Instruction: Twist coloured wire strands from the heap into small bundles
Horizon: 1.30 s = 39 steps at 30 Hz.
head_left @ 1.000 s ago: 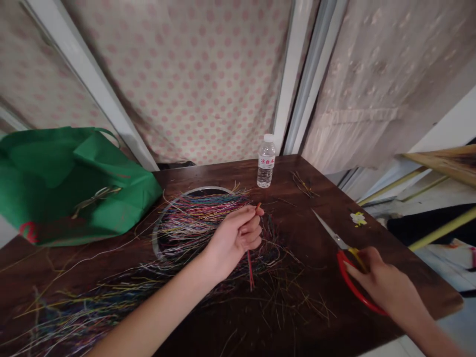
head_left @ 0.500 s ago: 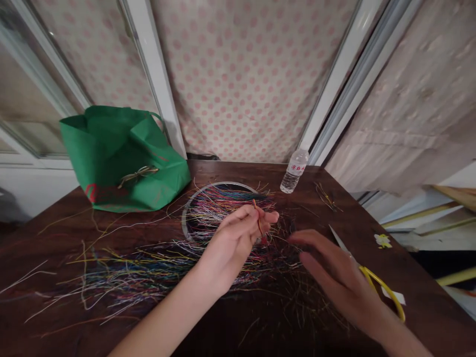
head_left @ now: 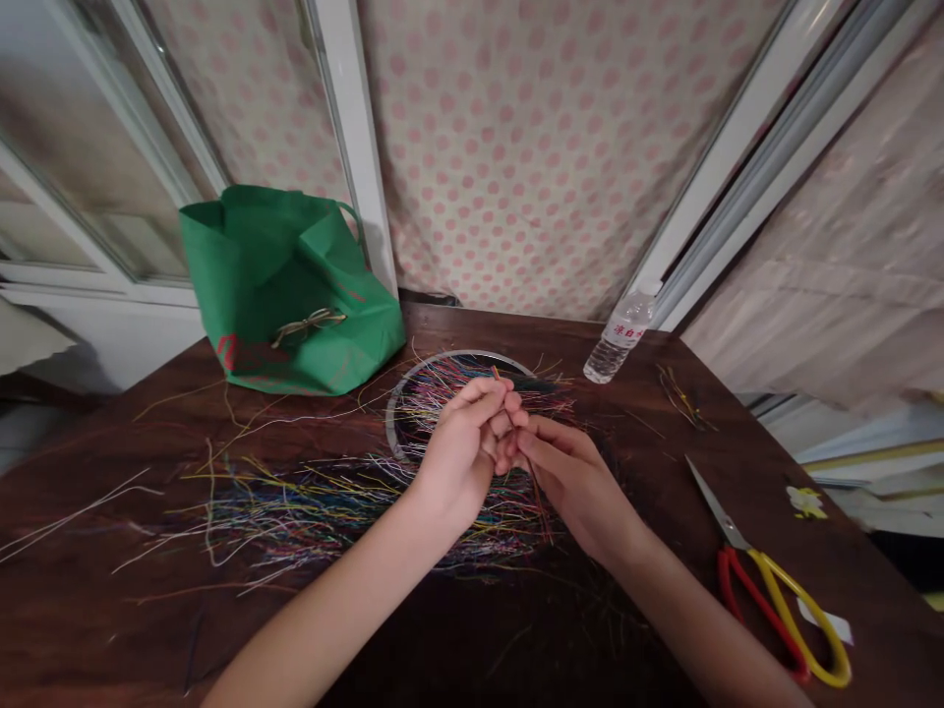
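Note:
Above a heap of thin coloured wires (head_left: pixel 310 511), my left hand (head_left: pixel 461 442) is closed on a thin reddish-orange wire (head_left: pixel 496 373), whose tip pokes up past the thumb and forefinger. My right hand (head_left: pixel 575 482) meets it from the right, thumb and fingers pinched together by the left fingertips. Reddish strands hang below the right fingers; whether they belong to the same wire I cannot tell. Behind the hands lies a round tray with a pale rim (head_left: pixel 392 423), covered by more cut wires in many colours.
A green bag (head_left: pixel 317 265) with a tied bundle on its front stands at the back left. Toward the right are a water bottle (head_left: pixel 623 339), a small bunch of wires (head_left: pixel 682 398), scissors with red and yellow handles (head_left: pixel 737 536) and a yellow-white scrap (head_left: pixel 806 501).
My right hand has come in leftward to my left hand and its fingers have closed. The view has turned left, so the table's things sit further right.

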Each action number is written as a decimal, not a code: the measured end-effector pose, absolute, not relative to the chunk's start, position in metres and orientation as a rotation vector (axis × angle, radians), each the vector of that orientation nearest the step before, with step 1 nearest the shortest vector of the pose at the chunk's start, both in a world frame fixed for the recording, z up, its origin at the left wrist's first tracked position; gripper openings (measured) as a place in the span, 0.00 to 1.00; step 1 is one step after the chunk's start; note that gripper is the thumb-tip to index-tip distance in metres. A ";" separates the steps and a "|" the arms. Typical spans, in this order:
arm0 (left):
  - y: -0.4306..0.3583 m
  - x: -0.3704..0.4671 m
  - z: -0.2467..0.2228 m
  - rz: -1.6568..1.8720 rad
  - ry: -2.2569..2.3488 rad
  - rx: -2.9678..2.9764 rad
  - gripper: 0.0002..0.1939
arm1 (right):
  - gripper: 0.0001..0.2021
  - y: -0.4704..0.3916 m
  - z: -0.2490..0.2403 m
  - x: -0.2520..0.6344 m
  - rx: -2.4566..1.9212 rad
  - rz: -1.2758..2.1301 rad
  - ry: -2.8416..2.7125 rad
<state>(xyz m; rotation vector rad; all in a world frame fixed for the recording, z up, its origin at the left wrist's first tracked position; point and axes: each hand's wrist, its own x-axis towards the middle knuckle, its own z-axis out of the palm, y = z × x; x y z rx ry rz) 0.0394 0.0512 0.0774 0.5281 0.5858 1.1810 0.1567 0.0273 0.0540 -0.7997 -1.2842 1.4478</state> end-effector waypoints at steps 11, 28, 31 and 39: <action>0.057 0.045 0.073 1.179 0.635 0.499 0.02 | 0.07 0.029 0.050 0.160 -0.787 1.486 -1.236; 0.049 0.039 0.083 1.456 0.764 1.275 0.05 | 0.12 0.026 0.064 0.172 -1.048 1.193 -1.623; 0.043 0.036 0.084 1.498 0.924 1.530 0.07 | 0.12 0.026 0.063 0.172 -1.095 1.014 -1.748; 0.034 0.039 0.075 1.585 1.068 1.736 0.07 | 0.11 0.025 0.060 0.172 -1.121 0.775 -1.782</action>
